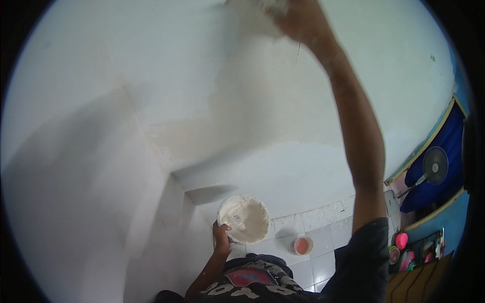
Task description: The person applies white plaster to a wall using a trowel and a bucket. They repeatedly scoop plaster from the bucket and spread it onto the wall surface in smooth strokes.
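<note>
Low in front of me, my left hand [222, 237] grips the left rim of a round white bucket [257, 222]. Thick white paste coats the bucket's inner wall, and its opening tilts toward me. My right arm reaches far up to the wall [303, 106]. At the top edge of the picture, my right hand [303, 22] is closed around something pale and blurred [262, 12], pressed to or close against the wall. Its kind is too smeared to tell. Damp-looking beige patches [242, 106] spread over the white wall below that hand.
Another wall [101, 192] meets this one at a corner on the left. A small tub with orange-pink contents [301, 246] stands on the tiled floor [323, 262]. To the right are a grey fan [435, 165], a blue curtain [417, 194] and pink household items [401, 240].
</note>
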